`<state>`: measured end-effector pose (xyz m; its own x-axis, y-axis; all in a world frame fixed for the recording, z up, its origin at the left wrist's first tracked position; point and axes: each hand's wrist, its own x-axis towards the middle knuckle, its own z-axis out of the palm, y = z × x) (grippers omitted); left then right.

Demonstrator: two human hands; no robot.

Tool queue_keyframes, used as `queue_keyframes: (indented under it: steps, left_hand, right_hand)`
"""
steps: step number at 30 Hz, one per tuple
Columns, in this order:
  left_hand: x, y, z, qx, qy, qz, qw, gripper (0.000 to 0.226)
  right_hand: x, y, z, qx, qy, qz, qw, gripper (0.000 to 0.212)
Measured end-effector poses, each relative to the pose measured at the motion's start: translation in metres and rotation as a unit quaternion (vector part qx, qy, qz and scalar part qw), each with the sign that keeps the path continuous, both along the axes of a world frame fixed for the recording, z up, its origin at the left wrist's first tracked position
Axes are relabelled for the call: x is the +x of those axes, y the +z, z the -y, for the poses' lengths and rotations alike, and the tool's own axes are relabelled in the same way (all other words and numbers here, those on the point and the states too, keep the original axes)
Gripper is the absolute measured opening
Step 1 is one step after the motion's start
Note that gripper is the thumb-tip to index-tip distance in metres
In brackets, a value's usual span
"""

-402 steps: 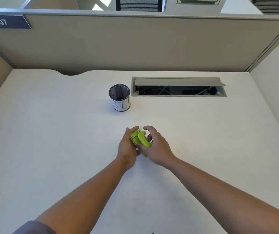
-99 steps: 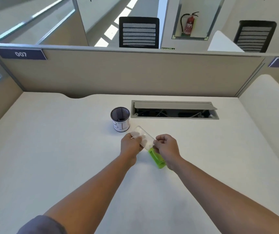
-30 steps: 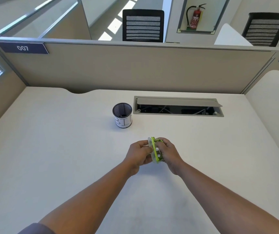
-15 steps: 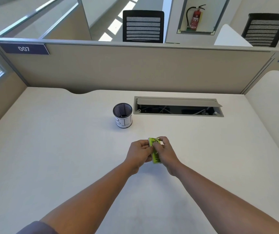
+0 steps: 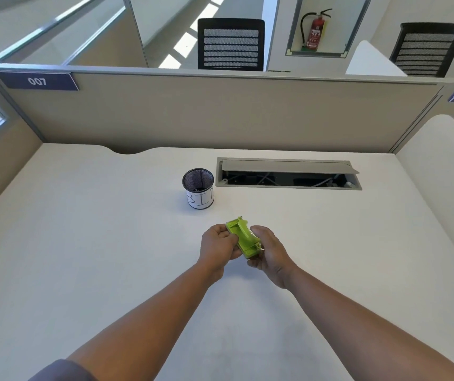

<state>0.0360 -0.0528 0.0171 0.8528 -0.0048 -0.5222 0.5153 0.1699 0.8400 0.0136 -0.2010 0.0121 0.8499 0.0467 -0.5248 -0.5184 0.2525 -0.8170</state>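
Observation:
A small lime-green plastic device (image 5: pixel 242 237) with a raised handle-like bar on its upper face is held just above the middle of the white desk (image 5: pixel 83 243). My left hand (image 5: pixel 217 248) grips its left side with curled fingers. My right hand (image 5: pixel 270 254) grips its right side and lower end. The underside of the green device is hidden by my fingers.
A black mesh cup (image 5: pixel 198 188) with a white paper label reading "BIN" stands behind my hands. To its right lies an open cable hatch (image 5: pixel 289 174) sunk in the desk. Beige partitions (image 5: pixel 220 114) wall the desk at the back and on both sides.
The green device has turned from edge-on to showing its broad face with the bar. Both hands keep hold of it. Earlier a clear flat piece was with it; that piece is no longer seen.

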Motion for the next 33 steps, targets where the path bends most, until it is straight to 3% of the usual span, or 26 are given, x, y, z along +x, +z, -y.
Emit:
queue_keyframes:
  steps: [3,8,15,22,25,28,33]
  left_hand:
    - [0.001,-0.002,-0.002,-0.024,0.022,-0.002,0.999,0.027]
    - [0.000,-0.007,-0.002,-0.053,0.047,-0.012,0.997,0.031]
    - [0.001,-0.014,-0.008,-0.054,0.010,-0.005,0.998,0.060]
    - [-0.002,-0.018,-0.014,-0.001,-0.029,-0.007,1.000,0.039]
    - [0.002,-0.017,-0.017,-0.019,-0.005,-0.058,0.998,0.028]
    - [0.005,-0.018,-0.018,0.016,-0.015,-0.054,0.998,0.019]
    - [0.005,-0.021,-0.021,0.033,-0.043,-0.055,0.997,0.019]
  right_hand:
    - [0.000,-0.003,0.006,0.054,-0.009,-0.020,0.998,0.041]
    - [0.001,-0.008,0.011,0.080,-0.001,-0.014,0.997,0.051]
    - [0.000,-0.013,0.017,0.026,0.026,-0.012,0.999,0.044]
    - [0.001,-0.015,0.028,-0.078,0.072,0.006,0.994,0.053]
    - [0.000,-0.014,0.031,-0.097,0.086,0.005,0.991,0.055]
    - [-0.002,-0.014,0.030,-0.090,0.080,-0.001,0.993,0.054]
    - [0.001,-0.010,0.030,-0.035,0.016,-0.042,0.998,0.023]
